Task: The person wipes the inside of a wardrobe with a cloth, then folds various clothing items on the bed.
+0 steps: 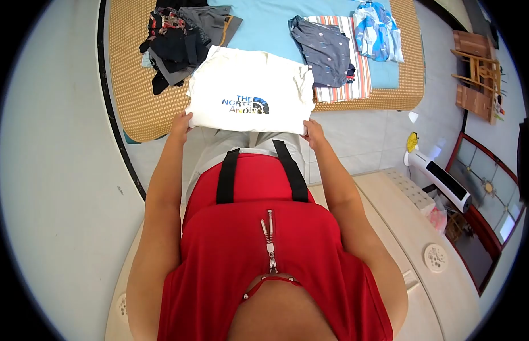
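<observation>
A white T-shirt [219, 74] with a printed logo lies across the front edge of the bed, folded into a wide rectangle. Its lower left corner is pinched in my left hand [184, 124]. At the lower right corner, my right hand [313, 133] grips the cloth in the same way. The near edge of the shirt hangs stretched between both hands, just past the mattress edge. My fingertips are partly hidden by the fabric.
Dark clothes [176, 48] lie heaped on the bed's left. To the right are a folded grey garment [321, 51], striped cloth [358, 74] and a blue-white garment [378, 31]. A woven mat [125, 85] covers the bed. A white wall [54, 170] borders the left; a cabinet [384, 210] stands behind me.
</observation>
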